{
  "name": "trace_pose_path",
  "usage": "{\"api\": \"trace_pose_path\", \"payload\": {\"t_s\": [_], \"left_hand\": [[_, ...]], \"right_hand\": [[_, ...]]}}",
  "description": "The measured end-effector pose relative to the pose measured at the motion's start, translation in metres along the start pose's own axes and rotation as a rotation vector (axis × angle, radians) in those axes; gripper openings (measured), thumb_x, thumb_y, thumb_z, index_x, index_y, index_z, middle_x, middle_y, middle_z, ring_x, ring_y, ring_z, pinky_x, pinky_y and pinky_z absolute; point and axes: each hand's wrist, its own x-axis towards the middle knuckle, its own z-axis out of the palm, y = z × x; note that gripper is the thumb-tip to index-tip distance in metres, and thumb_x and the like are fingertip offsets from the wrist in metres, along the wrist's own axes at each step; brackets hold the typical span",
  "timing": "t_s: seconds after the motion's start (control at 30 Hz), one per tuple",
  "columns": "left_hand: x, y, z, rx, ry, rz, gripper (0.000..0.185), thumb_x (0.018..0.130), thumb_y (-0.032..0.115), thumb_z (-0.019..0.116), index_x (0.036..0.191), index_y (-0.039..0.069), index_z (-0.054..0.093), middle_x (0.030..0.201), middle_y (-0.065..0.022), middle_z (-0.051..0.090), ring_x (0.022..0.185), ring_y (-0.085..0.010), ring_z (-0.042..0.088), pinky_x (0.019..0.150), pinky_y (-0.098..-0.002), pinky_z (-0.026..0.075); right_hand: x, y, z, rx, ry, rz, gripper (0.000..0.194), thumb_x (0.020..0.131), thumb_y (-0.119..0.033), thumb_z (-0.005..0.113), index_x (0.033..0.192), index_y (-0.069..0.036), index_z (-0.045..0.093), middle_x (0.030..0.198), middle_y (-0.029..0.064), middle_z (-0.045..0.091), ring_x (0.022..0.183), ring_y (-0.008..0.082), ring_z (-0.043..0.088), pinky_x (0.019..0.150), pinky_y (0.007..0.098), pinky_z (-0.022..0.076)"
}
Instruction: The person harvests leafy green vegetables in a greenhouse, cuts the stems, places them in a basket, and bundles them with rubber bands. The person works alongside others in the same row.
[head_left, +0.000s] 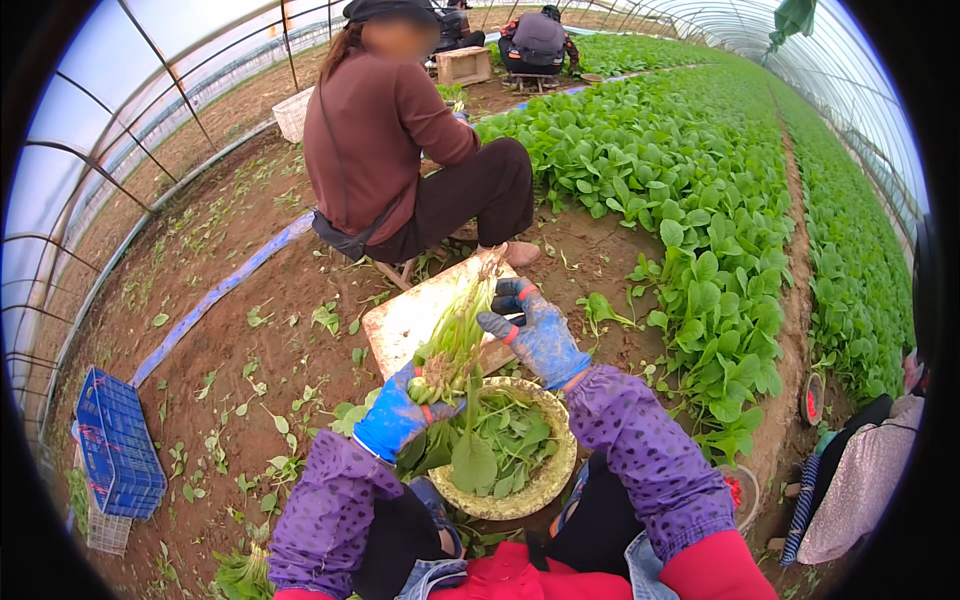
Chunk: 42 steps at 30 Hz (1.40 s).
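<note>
My left hand (397, 416), in a blue glove, grips a bunch of leafy greens (450, 330). Its pale stems and roots point up and away from me, and the leaves hang down below. To the right of the stems is my right hand (541, 334), gloved in blue with dark fingertips. Its thumb and fingers are spread, with nothing visible between them. Beneath both hands stands a round, stained basin (510, 514) with loose green leaves (517, 442) inside. Just beyond the basin lies a pale, dirt-marked flat panel (401, 326), partly covered by the bunch.
A seated person (390, 142) is directly ahead; others crouch farther back. Rows of greens (705, 247) grow on the right. Stacked blue crates (120, 442) stand at left on soil scattered with leaves. Tied greens (247, 570) lie at lower left, and a bowl (739, 491) with red pieces at right.
</note>
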Motion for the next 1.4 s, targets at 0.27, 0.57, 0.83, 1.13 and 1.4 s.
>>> {"api": "trace_pose_path", "payload": {"t_s": [0.27, 0.57, 0.83, 1.13, 1.4], "left_hand": [[0.009, -0.011, -0.014, -0.329, 0.125, -0.097, 0.041, 0.093, 0.011, 0.045, 0.133, 0.003, 0.036, 0.133, -0.0132, 0.044, 0.120, -0.0289, 0.047, 0.098, -0.0491, 0.043], [0.000, -0.008, 0.023, 0.175, -0.099, 0.017, 0.064, 0.076, -0.008, 0.065, 0.133, 0.004, 0.038, 0.129, -0.0085, 0.048, 0.117, -0.0216, 0.049, 0.095, -0.0393, 0.047], [0.002, 0.019, 0.020, 0.155, 0.192, 0.120, 0.042, 0.080, 0.010, 0.069, 0.119, 0.001, 0.056, 0.109, -0.0052, 0.062, 0.096, -0.0149, 0.059, 0.085, -0.0303, 0.047], [-0.001, 0.010, 0.034, -0.005, 0.198, 0.225, 0.042, 0.082, 0.014, 0.068, 0.119, 0.000, 0.052, 0.107, -0.0063, 0.061, 0.099, -0.0168, 0.059, 0.089, -0.0309, 0.048], [0.011, -0.005, 0.050, -0.022, 0.290, 0.316, 0.039, 0.082, 0.006, 0.067, 0.118, 0.001, 0.054, 0.108, -0.0076, 0.061, 0.096, -0.0176, 0.060, 0.086, -0.0318, 0.049]], "right_hand": [[-0.005, 0.011, -0.013, 0.048, -0.178, -0.093, 0.085, 0.076, -0.048, 0.071, 0.139, -0.006, 0.030, 0.124, 0.0158, 0.052, 0.114, 0.0227, 0.051, 0.096, 0.0329, 0.0401], [-0.019, -0.012, 0.033, 0.869, -0.239, 0.054, 0.060, 0.090, -0.032, 0.058, 0.135, -0.003, 0.034, 0.102, 0.0085, 0.061, 0.091, 0.0154, 0.059, 0.085, 0.0308, 0.0476], [-0.002, 0.010, 0.007, 0.369, -0.157, 0.179, 0.062, 0.087, -0.014, 0.064, 0.136, 0.004, 0.031, 0.097, 0.0047, 0.060, 0.079, 0.0092, 0.055, 0.069, 0.0236, 0.0475], [-0.030, -0.023, 0.031, 0.220, -0.118, -0.172, 0.055, 0.095, -0.038, 0.047, 0.138, -0.006, 0.035, 0.122, 0.0127, 0.055, 0.107, 0.0149, 0.051, 0.093, 0.0292, 0.0401], [-0.028, -0.003, 0.041, 0.308, -0.090, -0.217, 0.043, 0.098, -0.023, 0.044, 0.135, -0.004, 0.039, 0.121, 0.0073, 0.052, 0.109, 0.0125, 0.045, 0.097, 0.0274, 0.0361]]}}
